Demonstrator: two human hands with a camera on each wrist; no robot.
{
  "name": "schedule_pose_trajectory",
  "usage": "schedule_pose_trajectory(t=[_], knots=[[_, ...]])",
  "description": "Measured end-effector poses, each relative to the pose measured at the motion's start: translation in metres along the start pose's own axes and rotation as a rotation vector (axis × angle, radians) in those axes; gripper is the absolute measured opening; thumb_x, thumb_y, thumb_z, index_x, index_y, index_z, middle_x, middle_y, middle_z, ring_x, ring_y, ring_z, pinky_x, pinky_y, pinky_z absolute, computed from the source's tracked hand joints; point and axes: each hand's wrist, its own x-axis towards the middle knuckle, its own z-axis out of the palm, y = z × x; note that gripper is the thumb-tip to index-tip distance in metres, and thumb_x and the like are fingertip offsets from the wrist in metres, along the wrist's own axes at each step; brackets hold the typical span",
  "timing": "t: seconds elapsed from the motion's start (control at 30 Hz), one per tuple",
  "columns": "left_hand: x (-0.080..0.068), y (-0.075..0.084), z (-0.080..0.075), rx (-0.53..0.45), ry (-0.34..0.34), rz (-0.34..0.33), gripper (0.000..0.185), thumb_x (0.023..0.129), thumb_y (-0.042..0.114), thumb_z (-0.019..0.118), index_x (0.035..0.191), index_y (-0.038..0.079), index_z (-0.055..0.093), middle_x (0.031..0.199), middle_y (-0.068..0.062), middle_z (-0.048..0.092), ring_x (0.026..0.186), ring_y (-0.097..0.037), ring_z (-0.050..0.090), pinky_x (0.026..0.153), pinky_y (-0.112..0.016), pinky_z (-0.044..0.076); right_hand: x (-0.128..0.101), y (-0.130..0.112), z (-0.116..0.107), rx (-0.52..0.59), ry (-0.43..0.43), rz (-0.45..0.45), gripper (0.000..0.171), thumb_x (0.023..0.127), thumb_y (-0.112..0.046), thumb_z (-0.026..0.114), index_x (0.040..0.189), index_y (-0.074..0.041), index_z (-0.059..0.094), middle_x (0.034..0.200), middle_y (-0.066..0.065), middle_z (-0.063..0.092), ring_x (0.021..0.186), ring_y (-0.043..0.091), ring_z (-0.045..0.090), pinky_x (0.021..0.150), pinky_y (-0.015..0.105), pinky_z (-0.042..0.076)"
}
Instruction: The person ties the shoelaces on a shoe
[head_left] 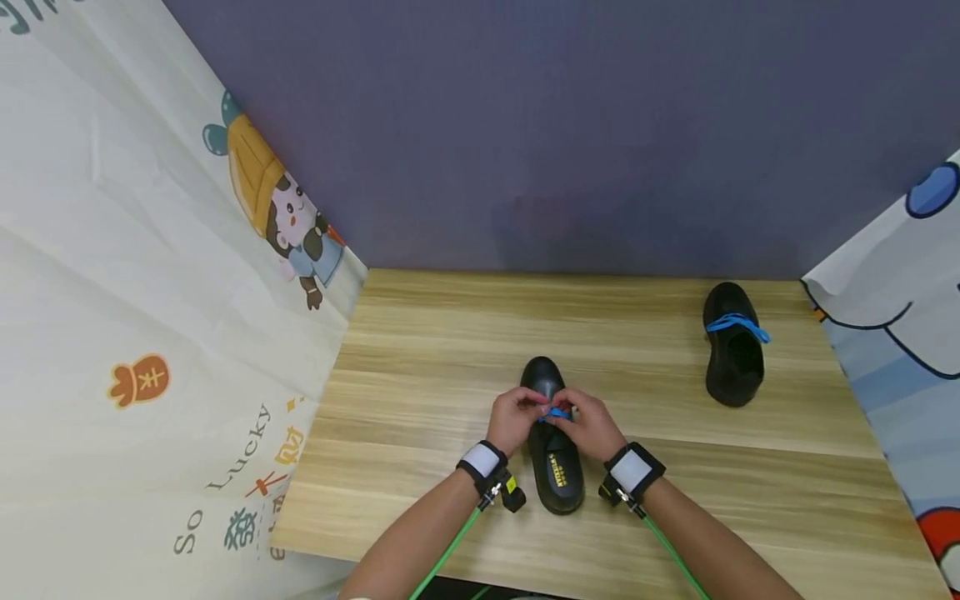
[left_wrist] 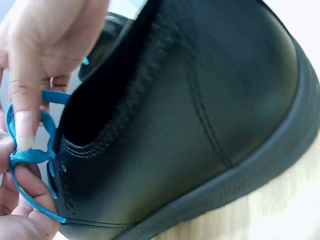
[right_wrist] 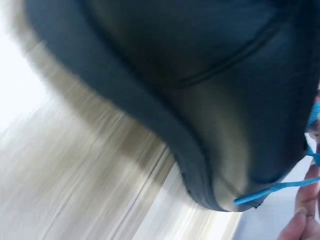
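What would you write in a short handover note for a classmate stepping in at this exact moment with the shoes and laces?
Left hand: pinches the blue lace of the near shoe.
Right hand: also pinches that lace, over the eyelets.
Things: the near shoe sits on the wooden table, toe pointing away; the far shoe stands to the right, apart from both hands.
Done: the far shoe's lace looks tied across its top.
Left: the near shoe's lace is looped in the left wrist view but the bow is not yet finished.
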Motion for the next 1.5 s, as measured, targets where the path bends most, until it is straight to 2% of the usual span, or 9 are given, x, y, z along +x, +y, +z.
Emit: schedule_pose_trajectory(t=[0.13, 0.3, 0.43, 0.63, 0.77, 1.0, 1.2, 1.33, 1.5], knots=[[0.002, 0.001, -0.001, -0.098, -0.035, -0.062, 0.012, 0.086, -0.005, 0.072, 0.098, -0.007, 0.072, 0.095, -0.014, 0.071, 0.081, -0.011, 0.065, 0.071, -0.021, 0.053, -0.002, 0.005, -0.001, -0.103, 0.055, -0.173, 0.023, 0.079, -0.002, 0.083, 0.095, -0.010, 0.068, 0.095, 0.001, 0.062, 0.089, 0.017, 0.057, 0.075, 0.041, 0.050], [0.004, -0.004, 0.001, -0.170, -0.033, -0.128, 0.013, 0.087, -0.004, 0.072, 0.099, -0.007, 0.071, 0.093, -0.009, 0.070, 0.079, -0.010, 0.063, 0.069, -0.021, 0.052, -0.002, 0.011, -0.003, -0.298, 0.138, -0.389, 0.028, 0.072, -0.006, 0.089, 0.094, -0.009, 0.072, 0.099, 0.006, 0.057, 0.090, 0.023, 0.052, 0.074, 0.039, 0.045], [0.005, -0.005, 0.002, -0.185, -0.021, -0.144, 0.015, 0.087, -0.003, 0.072, 0.101, -0.009, 0.071, 0.092, -0.008, 0.070, 0.076, -0.010, 0.061, 0.067, -0.022, 0.051, -0.003, 0.012, -0.005, -0.372, 0.164, -0.473, 0.032, 0.068, -0.005, 0.090, 0.094, -0.009, 0.071, 0.095, 0.007, 0.056, 0.084, 0.025, 0.050, 0.070, 0.039, 0.043], [0.004, -0.004, 0.001, -0.167, -0.032, -0.111, 0.015, 0.088, -0.002, 0.071, 0.102, -0.009, 0.071, 0.095, -0.011, 0.070, 0.081, -0.012, 0.065, 0.071, -0.022, 0.052, -0.006, 0.013, -0.007, -0.226, 0.155, -0.367, 0.028, 0.073, 0.001, 0.086, 0.095, -0.007, 0.071, 0.098, 0.004, 0.060, 0.092, 0.021, 0.054, 0.076, 0.034, 0.046], [0.004, -0.004, 0.001, -0.152, -0.039, -0.092, 0.013, 0.089, -0.002, 0.071, 0.100, -0.008, 0.071, 0.096, -0.010, 0.069, 0.082, -0.011, 0.066, 0.072, -0.022, 0.053, -0.008, 0.016, -0.008, -0.170, 0.158, -0.316, 0.020, 0.078, 0.004, 0.082, 0.093, -0.006, 0.074, 0.095, 0.004, 0.059, 0.093, 0.022, 0.052, 0.079, 0.032, 0.041], [0.003, -0.005, 0.003, -0.148, -0.045, -0.102, 0.011, 0.088, 0.000, 0.073, 0.098, -0.004, 0.072, 0.092, -0.006, 0.071, 0.079, -0.009, 0.066, 0.069, -0.022, 0.052, -0.012, 0.016, -0.007, -0.137, 0.159, -0.259, 0.023, 0.081, 0.007, 0.077, 0.098, -0.006, 0.071, 0.086, -0.004, 0.059, 0.075, 0.009, 0.054, 0.061, 0.025, 0.047], [0.003, -0.006, 0.003, -0.158, -0.045, -0.106, 0.011, 0.089, 0.000, 0.072, 0.098, -0.004, 0.072, 0.093, -0.007, 0.071, 0.081, -0.009, 0.066, 0.070, -0.022, 0.052, -0.014, 0.015, -0.007, -0.124, 0.116, -0.270, 0.024, 0.080, 0.006, 0.076, 0.098, -0.005, 0.068, 0.091, 0.001, 0.065, 0.077, 0.014, 0.061, 0.062, 0.036, 0.055], [0.002, -0.006, 0.004, -0.177, -0.042, -0.123, 0.011, 0.089, 0.001, 0.072, 0.099, -0.003, 0.072, 0.093, -0.005, 0.070, 0.081, -0.009, 0.066, 0.070, -0.022, 0.052, -0.014, 0.015, -0.006, -0.148, 0.101, -0.282, 0.028, 0.076, 0.001, 0.081, 0.100, -0.005, 0.068, 0.094, 0.002, 0.065, 0.077, 0.017, 0.062, 0.064, 0.034, 0.055], [0.001, -0.006, 0.005, -0.223, -0.027, -0.140, 0.012, 0.089, -0.001, 0.071, 0.100, -0.006, 0.072, 0.094, -0.006, 0.070, 0.081, -0.011, 0.067, 0.072, -0.026, 0.055, -0.014, 0.013, -0.001, -0.244, 0.149, -0.350, 0.033, 0.070, 0.000, 0.086, 0.097, -0.002, 0.068, 0.095, 0.006, 0.066, 0.082, 0.020, 0.065, 0.069, 0.034, 0.055]])
